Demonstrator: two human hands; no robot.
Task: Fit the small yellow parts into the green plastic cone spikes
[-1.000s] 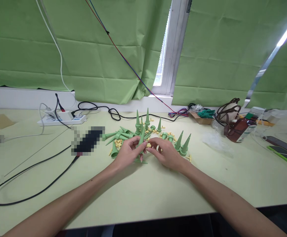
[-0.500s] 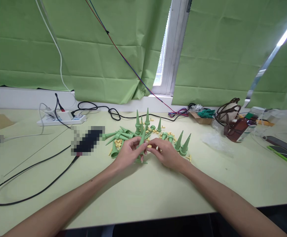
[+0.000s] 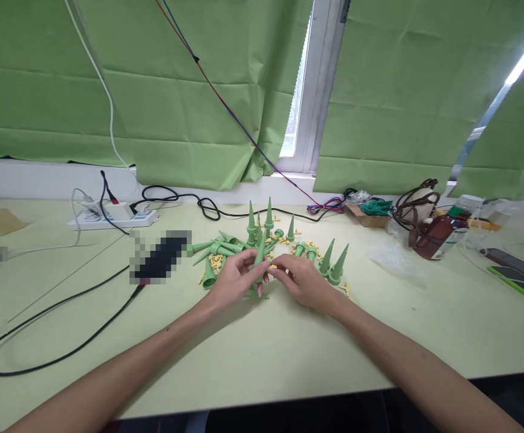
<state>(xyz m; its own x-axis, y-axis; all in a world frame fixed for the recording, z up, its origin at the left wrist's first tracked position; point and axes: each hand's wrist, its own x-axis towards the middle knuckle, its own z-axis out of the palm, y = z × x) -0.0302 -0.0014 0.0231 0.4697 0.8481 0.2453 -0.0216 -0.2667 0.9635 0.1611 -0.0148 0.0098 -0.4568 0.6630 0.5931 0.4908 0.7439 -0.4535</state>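
A green plastic plant watering spike [image 3: 260, 258] points upward in my left hand [image 3: 236, 278], whose fingers and thumb are closed round it. My right hand [image 3: 304, 279] pinches a small yellow plastic valve [image 3: 272, 267] against the spike's right side; the fingers hide most of it. Behind and left of my hands lies a heap of green spikes [image 3: 209, 273] mixed with yellow valves [image 3: 216, 262]. Several more spikes stand point up, among them a pair [image 3: 339, 264] right of my right hand. A loose yellow valve [image 3: 345, 288] rests near that pair.
A blurred black device [image 3: 162, 257] with a looping black cable lies to the left, in front of a white power strip [image 3: 117, 218]. Toward the right are a crumpled plastic bag [image 3: 397, 261], a brown bottle [image 3: 442, 237] and a cardboard box [image 3: 366, 218].
Both hands stay nearly in place, the spike upright in the left. My right fingers have shifted very slightly at the yellow valve.
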